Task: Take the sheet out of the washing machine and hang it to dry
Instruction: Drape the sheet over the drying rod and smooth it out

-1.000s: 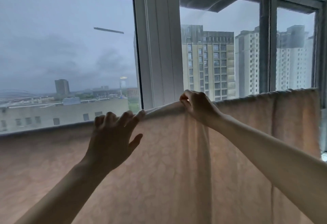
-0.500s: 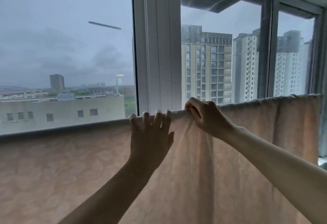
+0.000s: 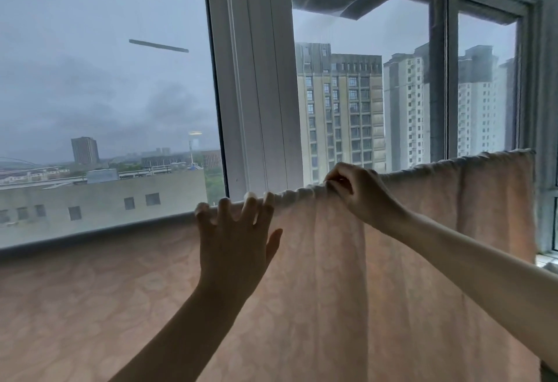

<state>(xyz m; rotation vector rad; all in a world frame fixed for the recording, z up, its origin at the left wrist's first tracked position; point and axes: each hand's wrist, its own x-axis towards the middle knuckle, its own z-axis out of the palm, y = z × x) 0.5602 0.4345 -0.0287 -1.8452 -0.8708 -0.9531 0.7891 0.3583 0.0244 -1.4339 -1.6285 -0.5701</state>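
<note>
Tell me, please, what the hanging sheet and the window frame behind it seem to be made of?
Sheet: soft, thin woven fabric, matte pale pink with a faint pattern; it drapes in folds and bunches along the top. Window frame: smooth white ridged profiles, probably plastic or painted metal.

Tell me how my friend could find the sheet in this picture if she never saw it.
Look at the big window with tall buildings outside. Hanging in front of its lower part is the sheet, with the left hand flat on it and the right hand pinching its top edge. It is the only pale pink cloth, faintly patterned and hanging in folds.
</note>
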